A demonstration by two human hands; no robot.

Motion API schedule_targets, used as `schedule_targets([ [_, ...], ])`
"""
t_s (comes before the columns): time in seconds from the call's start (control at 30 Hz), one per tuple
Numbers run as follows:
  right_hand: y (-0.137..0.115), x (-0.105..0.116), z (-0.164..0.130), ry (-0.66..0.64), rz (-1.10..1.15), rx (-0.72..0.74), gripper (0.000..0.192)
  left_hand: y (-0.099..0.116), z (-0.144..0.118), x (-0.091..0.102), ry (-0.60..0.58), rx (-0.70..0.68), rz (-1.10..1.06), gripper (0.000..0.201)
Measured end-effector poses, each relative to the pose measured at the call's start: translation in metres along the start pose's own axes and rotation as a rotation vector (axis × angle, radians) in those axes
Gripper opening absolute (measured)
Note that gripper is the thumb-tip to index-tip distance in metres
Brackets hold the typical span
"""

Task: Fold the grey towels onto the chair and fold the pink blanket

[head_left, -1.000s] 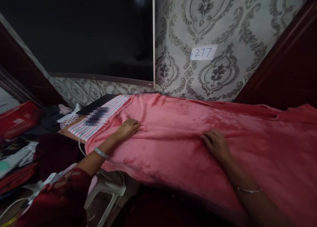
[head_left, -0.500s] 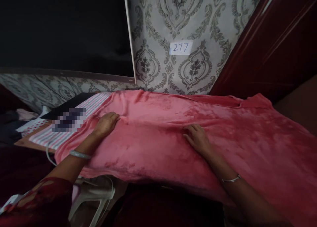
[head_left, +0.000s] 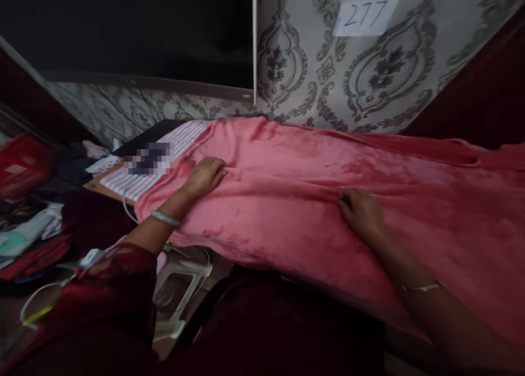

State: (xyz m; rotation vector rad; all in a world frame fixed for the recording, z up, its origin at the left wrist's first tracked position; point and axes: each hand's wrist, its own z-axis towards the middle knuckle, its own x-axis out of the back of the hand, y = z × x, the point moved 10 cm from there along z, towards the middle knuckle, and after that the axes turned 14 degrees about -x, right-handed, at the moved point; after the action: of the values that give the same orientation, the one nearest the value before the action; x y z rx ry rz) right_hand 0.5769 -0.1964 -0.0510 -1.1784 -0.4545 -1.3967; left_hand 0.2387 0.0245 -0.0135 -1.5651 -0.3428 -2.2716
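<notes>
**Both hands flat on a pink cloth spread along a board**

Nearest the camera, a dark red sleeve [head_left: 110, 288] covers the person's left arm, and a pale plastic stool [head_left: 180, 288] stands on the floor just beyond it, under the near edge of the cloth. To the far left lies a heap of clothes [head_left: 28, 223], well apart from the hands.

The pink cloth [head_left: 311, 201] is spread over a raised surface. Its long axis runs left to right across the view, roughly parallel to the wall; the left end stops near the striped pad, the right end runs out of the picture. Its near edge hangs over the front of the surface.

The left hand [head_left: 204, 175] rests palm down on the cloth close to its left end, fingers loosely extended and pointing right, grasping nothing. A bangle sits on that wrist. The right hand [head_left: 361, 212] lies on the middle of the cloth at a crease, fingers slightly curled; whether they pinch the fabric cannot be told.

Beyond the left hand, a striped pad [head_left: 135, 183] shows from under the cloth. Farther back stands the patterned wall [head_left: 311, 81], with a paper label [head_left: 366, 12] reading 277 and a dark screen [head_left: 131, 31] to its left.
</notes>
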Motion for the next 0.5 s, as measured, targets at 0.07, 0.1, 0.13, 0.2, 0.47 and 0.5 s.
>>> schedule_targets([
  [0.07, 0.0, 0.011, -0.002, 0.059, -0.031, -0.027, 0.009, -0.003, -0.007, 0.004, 0.029, 0.024, -0.003, 0.04],
  [0.1, 0.002, 0.016, -0.004, 0.085, -0.042, -0.055, 0.01, -0.004, -0.01, 0.007, 0.043, 0.029, 0.006, 0.04],
  [0.13, 0.004, 0.02, -0.005, 0.099, -0.04, -0.086, 0.012, -0.006, -0.013, 0.009, 0.056, 0.031, 0.021, 0.039],
  [0.2, 0.008, 0.023, -0.008, 0.098, -0.001, -0.14, 0.013, -0.009, -0.019, 0.012, 0.071, 0.025, 0.055, 0.035],
  [0.47, 0.011, 0.016, -0.015, 0.089, 0.104, -0.127, 0.015, -0.02, -0.028, 0.0, 0.053, -0.054, -0.004, 0.027],
  [0.5, 0.009, 0.019, -0.017, 0.118, 0.105, -0.096, 0.016, -0.02, -0.029, 0.0, 0.06, -0.056, -0.02, 0.028],
])
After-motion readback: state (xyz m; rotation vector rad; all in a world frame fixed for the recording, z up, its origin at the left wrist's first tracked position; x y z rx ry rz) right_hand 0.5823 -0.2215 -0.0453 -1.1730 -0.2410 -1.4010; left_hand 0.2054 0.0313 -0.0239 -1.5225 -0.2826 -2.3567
